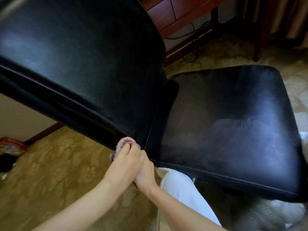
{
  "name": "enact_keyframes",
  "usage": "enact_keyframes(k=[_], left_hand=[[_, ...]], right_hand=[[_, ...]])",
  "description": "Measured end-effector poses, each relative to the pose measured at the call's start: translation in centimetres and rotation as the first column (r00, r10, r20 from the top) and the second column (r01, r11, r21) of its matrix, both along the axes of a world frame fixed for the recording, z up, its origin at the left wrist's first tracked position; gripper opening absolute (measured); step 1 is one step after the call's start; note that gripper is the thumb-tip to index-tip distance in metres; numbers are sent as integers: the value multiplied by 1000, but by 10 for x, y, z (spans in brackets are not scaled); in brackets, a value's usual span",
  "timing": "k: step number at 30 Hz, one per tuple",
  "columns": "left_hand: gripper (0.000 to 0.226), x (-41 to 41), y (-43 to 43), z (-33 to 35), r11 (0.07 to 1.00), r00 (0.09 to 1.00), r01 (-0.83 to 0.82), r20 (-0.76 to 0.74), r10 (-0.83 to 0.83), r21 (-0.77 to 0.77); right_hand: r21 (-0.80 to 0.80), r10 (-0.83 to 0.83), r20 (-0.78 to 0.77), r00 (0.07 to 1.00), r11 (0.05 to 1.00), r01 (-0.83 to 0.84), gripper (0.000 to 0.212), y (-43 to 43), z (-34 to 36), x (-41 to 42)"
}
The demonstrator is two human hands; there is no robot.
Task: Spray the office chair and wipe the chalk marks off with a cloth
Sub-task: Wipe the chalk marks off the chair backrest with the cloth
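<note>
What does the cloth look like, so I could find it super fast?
Start at the big black office chair. Follow the crease where its backrest meets the seat down to the near edge, where the left hand grips something. The cloth is that small fuzzy pinkish-grey wad, the only soft, pale thing against shiny black leather.

The black leather chair backrest (80, 52) fills ten o'clock, its black cushioned seat (233, 122) three o'clock. At six, where they meet, the left hand (123, 165) holds a fuzzy pinkish cloth (124, 142), the right hand (147, 174) touching the left.
</note>
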State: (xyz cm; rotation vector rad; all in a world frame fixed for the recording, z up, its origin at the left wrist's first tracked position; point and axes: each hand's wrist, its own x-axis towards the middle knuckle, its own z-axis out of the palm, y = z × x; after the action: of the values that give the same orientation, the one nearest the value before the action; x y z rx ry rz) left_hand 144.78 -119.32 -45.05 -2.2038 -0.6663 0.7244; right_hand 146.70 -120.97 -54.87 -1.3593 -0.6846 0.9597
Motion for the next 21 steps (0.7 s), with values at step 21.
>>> enact_keyframes(k=[21], left_hand=[[27,-7,20,149,927,633,179,683,-365,330]], right_hand=[[482,-242,592,769,871,-97,49,16,153,112]])
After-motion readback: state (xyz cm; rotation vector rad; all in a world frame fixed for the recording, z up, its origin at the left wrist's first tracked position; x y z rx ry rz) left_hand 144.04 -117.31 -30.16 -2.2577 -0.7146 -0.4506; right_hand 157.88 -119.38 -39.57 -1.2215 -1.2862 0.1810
